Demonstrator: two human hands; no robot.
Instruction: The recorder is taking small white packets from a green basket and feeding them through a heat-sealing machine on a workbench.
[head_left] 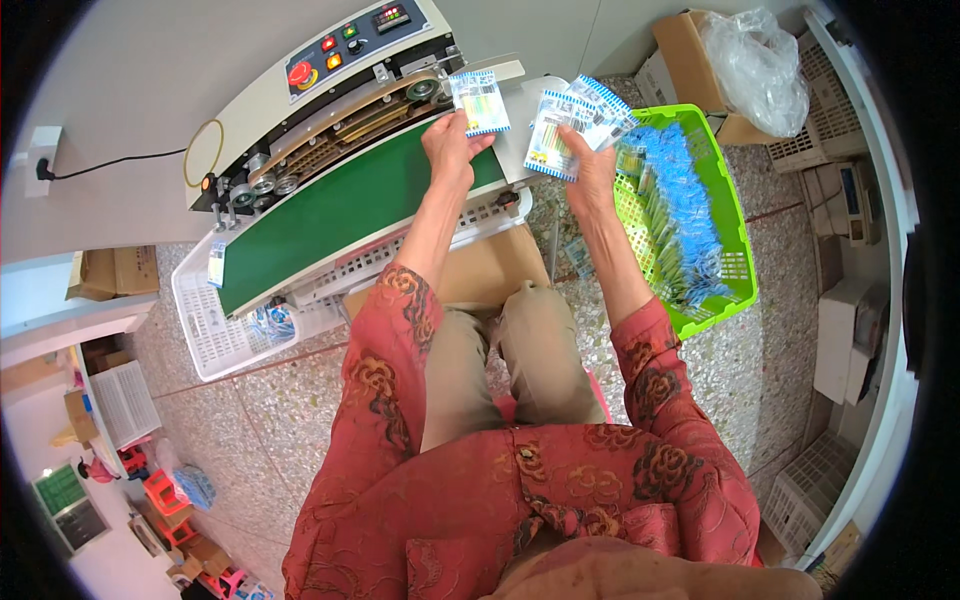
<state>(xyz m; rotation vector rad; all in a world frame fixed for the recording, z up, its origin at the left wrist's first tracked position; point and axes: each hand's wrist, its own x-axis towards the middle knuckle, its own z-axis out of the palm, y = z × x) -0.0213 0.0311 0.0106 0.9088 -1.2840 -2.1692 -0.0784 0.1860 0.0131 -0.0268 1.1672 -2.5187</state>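
My left hand (pixel 450 152) grips a small clear packet (pixel 481 102) with a blue striped top edge and thin coloured sticks inside. It holds the packet upright at the right end of a sealing machine (pixel 330 95), above the end of its green conveyor belt (pixel 345 205). In my right hand (pixel 592 172) are several similar packets (pixel 556 132), fanned out over the pale end plate. One more packet (pixel 216 263) lies at the belt's far left end.
To my right stands a bright green basket (pixel 742 250) filled with rows of blue-edged packets. A white basket (pixel 190 325) sits under the belt's left end, with more packets inside. Behind the green basket, a cardboard box (pixel 685 50) holds a clear plastic bag (pixel 758 70). Shelves with crates line the right side.
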